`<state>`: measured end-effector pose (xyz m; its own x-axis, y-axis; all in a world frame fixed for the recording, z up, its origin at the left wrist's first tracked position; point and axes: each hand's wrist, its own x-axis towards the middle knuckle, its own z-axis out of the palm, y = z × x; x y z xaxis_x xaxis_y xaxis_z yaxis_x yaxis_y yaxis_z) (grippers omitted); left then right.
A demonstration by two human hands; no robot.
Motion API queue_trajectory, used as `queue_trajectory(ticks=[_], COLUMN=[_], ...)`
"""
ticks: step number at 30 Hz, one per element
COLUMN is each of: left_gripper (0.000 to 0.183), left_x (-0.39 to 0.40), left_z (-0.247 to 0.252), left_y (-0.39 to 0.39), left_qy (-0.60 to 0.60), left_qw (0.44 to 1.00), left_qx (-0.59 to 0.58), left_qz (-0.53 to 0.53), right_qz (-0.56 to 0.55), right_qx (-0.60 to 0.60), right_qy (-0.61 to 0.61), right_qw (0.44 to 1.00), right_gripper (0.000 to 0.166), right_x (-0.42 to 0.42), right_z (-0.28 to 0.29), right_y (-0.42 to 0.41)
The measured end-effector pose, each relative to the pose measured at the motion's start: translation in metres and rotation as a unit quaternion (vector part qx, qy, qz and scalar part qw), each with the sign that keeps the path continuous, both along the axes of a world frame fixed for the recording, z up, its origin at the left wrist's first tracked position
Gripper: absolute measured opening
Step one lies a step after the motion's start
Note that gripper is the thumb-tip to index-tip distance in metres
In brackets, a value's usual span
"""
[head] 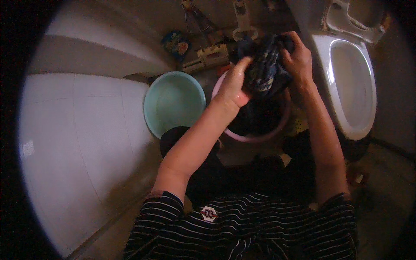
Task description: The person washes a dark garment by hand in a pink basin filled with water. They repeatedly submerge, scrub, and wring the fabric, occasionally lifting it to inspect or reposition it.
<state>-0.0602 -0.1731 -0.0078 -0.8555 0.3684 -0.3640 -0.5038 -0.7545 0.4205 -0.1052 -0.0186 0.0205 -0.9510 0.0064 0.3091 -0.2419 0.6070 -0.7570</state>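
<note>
A bunched dark patterned cloth (268, 70) is held up between my two hands. My left hand (234, 81) grips its left side, thumb towards the top, and the wrist looks wet. On the cloth's upper right, my right hand (298, 58) has its fingers curled over the fabric. Below them stands a pink basin (242, 138), with dark contents that I cannot make out. Part of its rim is hidden behind my left forearm. To its left is a pale green basin (175, 100), which seems to hold some liquid.
A white toilet (356, 130) stands at right, its seat (354, 24) raised. Behind the basins are a blue package (177, 44), a beige plastic object (213, 55) and a white handled item (242, 22). White tiles (81, 123) cover the left wall. My dark-clad knees flank the pink basin.
</note>
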Motion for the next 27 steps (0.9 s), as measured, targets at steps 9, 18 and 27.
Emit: queue_trajectory(ticks=[9, 18, 27], left_gripper=[0.050, 0.037, 0.029], left_x=[-0.035, -0.045, 0.002], left_z=[0.002, -0.044, -0.037], left_y=[-0.027, -0.029, -0.020], left_qy=[0.002, -0.096, 0.156], left_qw=[0.999, 0.981, 0.987], left_qx=[0.011, 0.131, -0.019], left_qz=[0.043, -0.105, -0.009], right_qz=[0.163, 0.439, 0.211], right_qx=[-0.132, 0.120, -0.028], right_qy=[-0.002, 0.086, 0.104], right_qw=[0.978, 0.886, 0.971], right_gripper=[0.029, 0.043, 0.024], right_x=[0.001, 0.078, 0.036], right_z=[-0.011, 0.010, -0.009], right_y=[-0.025, -0.070, -0.047])
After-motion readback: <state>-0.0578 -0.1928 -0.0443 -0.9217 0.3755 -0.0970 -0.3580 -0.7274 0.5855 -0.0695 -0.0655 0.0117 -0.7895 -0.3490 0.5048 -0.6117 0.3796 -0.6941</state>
